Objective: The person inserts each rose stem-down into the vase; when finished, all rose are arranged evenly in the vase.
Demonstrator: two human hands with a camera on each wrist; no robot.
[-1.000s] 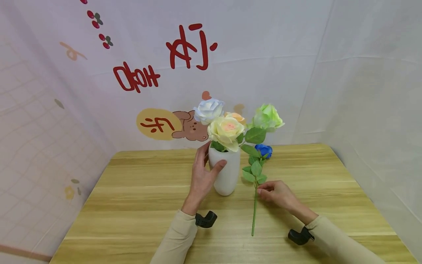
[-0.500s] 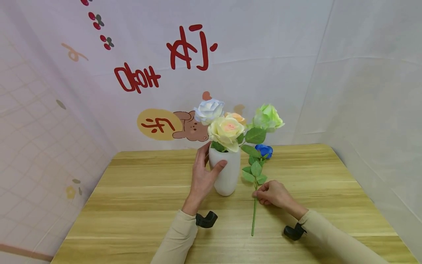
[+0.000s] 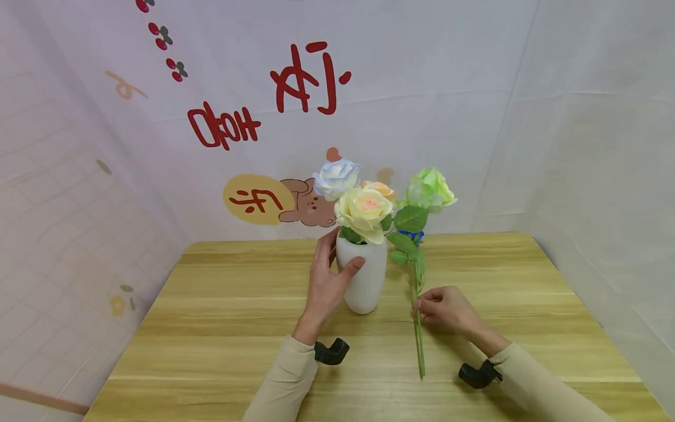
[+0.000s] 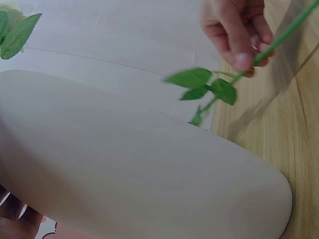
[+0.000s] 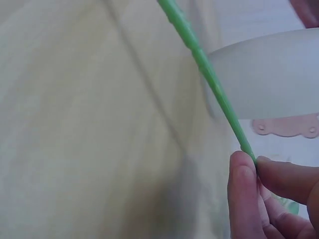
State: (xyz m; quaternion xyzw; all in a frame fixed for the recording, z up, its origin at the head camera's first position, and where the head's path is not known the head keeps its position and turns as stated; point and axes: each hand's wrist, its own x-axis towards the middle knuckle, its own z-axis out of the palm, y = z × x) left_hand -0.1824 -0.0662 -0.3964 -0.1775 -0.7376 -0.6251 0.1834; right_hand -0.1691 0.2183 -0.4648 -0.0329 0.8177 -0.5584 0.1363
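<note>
A white vase (image 3: 364, 287) stands upright on the wooden table (image 3: 221, 305). My left hand (image 3: 326, 287) grips its left side, thumb across the front and fingers round the back. In the vase are a pale blue rose (image 3: 336, 179), a cream rose (image 3: 364, 211), a peach rose (image 3: 381, 189) and a light green rose (image 3: 429, 189) leaning right. Right of the vase, my right hand (image 3: 448, 310) pinches the green stem (image 5: 219, 89) of a blue rose (image 3: 418, 237) between thumb and fingers. That bloom is partly hidden behind the green rose's leaves. The stem casts a separate shadow on the table.
A pale cloth backdrop (image 3: 422, 76) with red lettering and a bear print (image 3: 315, 205) rises behind the table. Cloth walls also close off both sides. Black cameras (image 3: 331, 351) are strapped to both wrists.
My right hand has taken the blue rose's stem. The stem has shifted slightly right and lifted, and its bloom has moved left behind the leaves. The left hand keeps its grip on the vase.
</note>
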